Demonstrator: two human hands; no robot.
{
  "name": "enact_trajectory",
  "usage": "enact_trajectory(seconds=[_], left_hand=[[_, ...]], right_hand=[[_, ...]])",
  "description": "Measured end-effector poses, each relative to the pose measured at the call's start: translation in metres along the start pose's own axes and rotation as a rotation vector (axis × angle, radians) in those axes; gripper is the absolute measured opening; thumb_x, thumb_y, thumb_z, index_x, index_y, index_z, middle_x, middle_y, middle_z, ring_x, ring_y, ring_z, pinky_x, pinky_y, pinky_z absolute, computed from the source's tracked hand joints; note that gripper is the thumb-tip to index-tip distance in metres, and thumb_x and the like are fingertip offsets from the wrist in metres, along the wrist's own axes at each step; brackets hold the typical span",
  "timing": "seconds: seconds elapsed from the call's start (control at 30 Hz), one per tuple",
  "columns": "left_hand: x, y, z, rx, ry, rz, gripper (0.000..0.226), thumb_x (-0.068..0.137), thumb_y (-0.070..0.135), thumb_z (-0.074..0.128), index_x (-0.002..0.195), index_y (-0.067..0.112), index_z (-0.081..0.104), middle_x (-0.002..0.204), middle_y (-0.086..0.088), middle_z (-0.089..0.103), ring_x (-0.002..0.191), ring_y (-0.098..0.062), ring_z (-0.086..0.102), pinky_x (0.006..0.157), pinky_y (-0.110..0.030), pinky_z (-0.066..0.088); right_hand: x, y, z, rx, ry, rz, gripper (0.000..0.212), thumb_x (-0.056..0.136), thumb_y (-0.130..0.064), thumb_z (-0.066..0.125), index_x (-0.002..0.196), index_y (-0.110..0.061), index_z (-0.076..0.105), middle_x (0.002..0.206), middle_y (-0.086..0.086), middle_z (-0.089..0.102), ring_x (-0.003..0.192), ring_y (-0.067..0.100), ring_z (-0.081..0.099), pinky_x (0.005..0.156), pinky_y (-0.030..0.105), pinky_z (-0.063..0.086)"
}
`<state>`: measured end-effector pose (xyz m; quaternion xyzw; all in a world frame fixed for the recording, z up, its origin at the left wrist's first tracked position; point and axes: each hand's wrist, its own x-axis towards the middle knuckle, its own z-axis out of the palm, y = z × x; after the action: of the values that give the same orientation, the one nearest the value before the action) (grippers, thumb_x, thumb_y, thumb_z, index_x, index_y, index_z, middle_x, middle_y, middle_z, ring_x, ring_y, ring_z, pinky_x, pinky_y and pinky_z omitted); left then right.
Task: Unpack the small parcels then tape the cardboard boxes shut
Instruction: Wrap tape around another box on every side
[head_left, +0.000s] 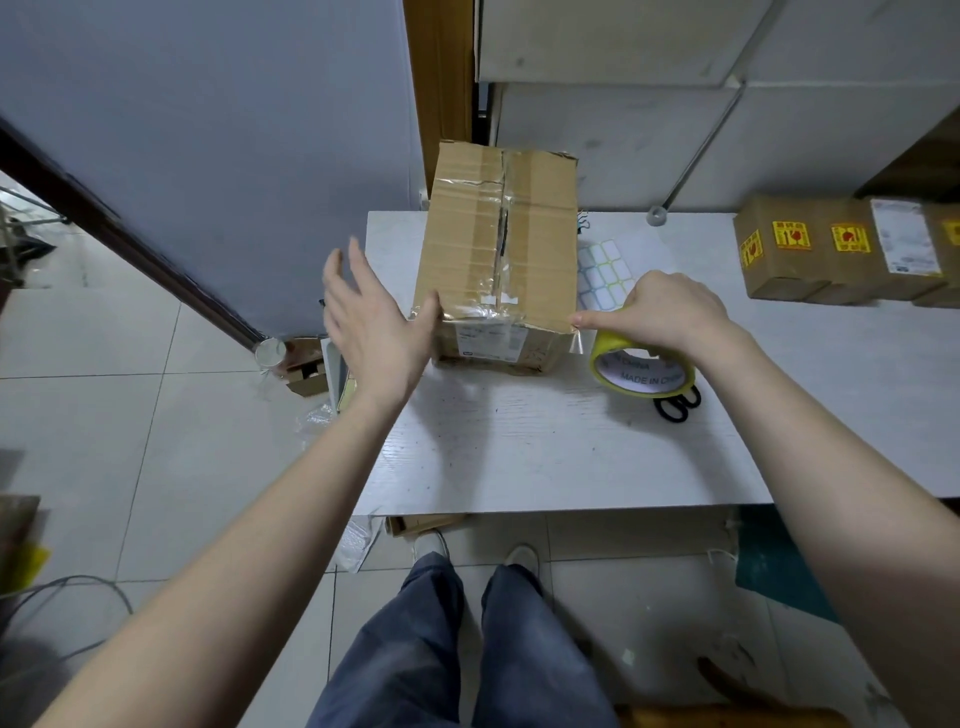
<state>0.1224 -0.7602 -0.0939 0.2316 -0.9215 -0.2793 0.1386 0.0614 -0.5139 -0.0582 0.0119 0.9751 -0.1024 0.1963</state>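
A brown cardboard box (498, 249) stands on the white table (545, 447), its top flaps closed and crossed by clear tape. My left hand (371, 322) is at the box's near left corner, fingers spread, thumb pressing a clear tape end onto the edge. My right hand (670, 309) grips a yellow-cored tape roll (641, 371) at the box's near right corner, index finger pinning the stretched tape to the box. The strip runs across the box's near top edge between both hands.
Black scissors (678, 402) lie under the roll. A sheet of white labels (605, 273) lies right of the box. Several small brown boxes with yellow stickers (810, 249) sit at the far right. Cardboard scraps and plastic (306, 371) litter the floor left of the table.
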Motion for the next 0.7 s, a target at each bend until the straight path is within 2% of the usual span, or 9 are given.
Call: enact_trajectory(seconds=[0.03, 0.1, 0.17, 0.23, 0.3, 0.4, 0.5, 0.6, 0.7], left_hand=[[-0.001, 0.002, -0.001, 0.003, 0.047, 0.085, 0.069, 0.086, 0.028, 0.061, 0.145, 0.008, 0.032, 0.149, -0.014, 0.029, 0.135, -0.031, 0.032, 0.109, -0.042, 0.027], [-0.007, 0.006, -0.002, -0.005, 0.086, 0.373, 0.05, 0.083, 0.003, 0.054, 0.133, 0.004, 0.049, 0.137, -0.016, 0.046, 0.122, -0.034, 0.046, 0.1, -0.042, 0.036], [-0.017, 0.012, 0.004, -0.055, -0.06, 0.662, 0.044, 0.08, -0.008, 0.049, 0.122, 0.001, 0.058, 0.123, -0.016, 0.058, 0.107, -0.036, 0.055, 0.089, -0.044, 0.042], [-0.031, 0.016, 0.014, -0.003, -0.212, 0.85, 0.035, 0.088, -0.001, 0.051, 0.122, 0.002, 0.06, 0.121, -0.014, 0.061, 0.106, -0.035, 0.057, 0.088, -0.044, 0.045], [-0.042, 0.017, 0.027, 0.095, -0.239, 0.897, 0.035, 0.092, 0.013, 0.055, 0.126, 0.004, 0.059, 0.123, -0.014, 0.06, 0.107, -0.035, 0.057, 0.092, -0.043, 0.046], [-0.045, 0.019, 0.035, 0.211, -0.166, 0.864, 0.039, 0.093, 0.031, 0.055, 0.13, 0.019, 0.059, 0.12, -0.008, 0.061, 0.099, -0.034, 0.056, 0.087, -0.04, 0.045], [-0.044, 0.019, 0.037, 0.291, -0.121, 0.873, 0.04, 0.094, 0.038, 0.049, 0.131, 0.026, 0.057, 0.119, -0.005, 0.061, 0.094, -0.031, 0.055, 0.084, -0.039, 0.041], [-0.041, 0.018, 0.031, 0.192, -0.196, 0.894, 0.04, 0.098, 0.031, 0.043, 0.134, 0.017, 0.055, 0.123, -0.009, 0.06, 0.096, -0.032, 0.054, 0.087, -0.04, 0.044], [-0.032, 0.003, 0.02, -0.018, -0.347, 0.886, 0.042, 0.101, 0.02, 0.04, 0.139, 0.002, 0.047, 0.133, -0.014, 0.053, 0.115, -0.032, 0.051, 0.101, -0.039, 0.041]], right_hand=[[0.001, 0.0, -0.001, 0.003, -0.009, -0.001, 0.07, 0.062, -0.081, 0.059, 0.05, -0.016, 0.036, 0.052, 0.001, 0.047, 0.053, 0.018, 0.046, 0.048, 0.028, 0.026], [0.002, 0.001, -0.002, 0.003, -0.006, -0.004, 0.069, 0.062, -0.08, 0.06, 0.052, -0.016, 0.036, 0.055, 0.001, 0.046, 0.054, 0.018, 0.044, 0.048, 0.028, 0.026], [0.002, 0.0, -0.002, -0.005, 0.006, -0.008, 0.068, 0.062, -0.079, 0.061, 0.054, -0.016, 0.036, 0.059, 0.001, 0.046, 0.055, 0.016, 0.042, 0.048, 0.028, 0.024], [0.002, -0.002, -0.001, -0.011, 0.014, -0.015, 0.066, 0.063, -0.077, 0.062, 0.054, -0.017, 0.037, 0.06, 0.001, 0.046, 0.056, 0.017, 0.042, 0.048, 0.027, 0.024], [0.002, -0.004, -0.002, -0.02, 0.02, -0.023, 0.064, 0.065, -0.074, 0.062, 0.053, -0.017, 0.038, 0.06, 0.001, 0.046, 0.06, 0.021, 0.044, 0.048, 0.027, 0.023], [0.001, -0.007, -0.003, -0.036, 0.026, -0.054, 0.062, 0.068, -0.073, 0.06, 0.054, -0.016, 0.039, 0.06, 0.001, 0.044, 0.07, 0.027, 0.047, 0.048, 0.027, 0.022], [0.001, -0.013, 0.001, -0.045, 0.044, -0.089, 0.067, 0.066, -0.08, 0.053, 0.054, -0.015, 0.044, 0.061, 0.001, 0.045, 0.07, 0.027, 0.048, 0.051, 0.028, 0.026], [0.001, -0.013, 0.007, -0.068, 0.056, -0.103, 0.071, 0.066, -0.084, 0.05, 0.055, -0.013, 0.046, 0.061, 0.001, 0.043, 0.073, 0.027, 0.047, 0.064, 0.031, 0.031], [0.003, -0.011, 0.009, -0.052, 0.04, -0.103, 0.07, 0.067, -0.08, 0.055, 0.053, -0.014, 0.04, 0.059, 0.001, 0.043, 0.072, 0.026, 0.046, 0.064, 0.031, 0.029]])
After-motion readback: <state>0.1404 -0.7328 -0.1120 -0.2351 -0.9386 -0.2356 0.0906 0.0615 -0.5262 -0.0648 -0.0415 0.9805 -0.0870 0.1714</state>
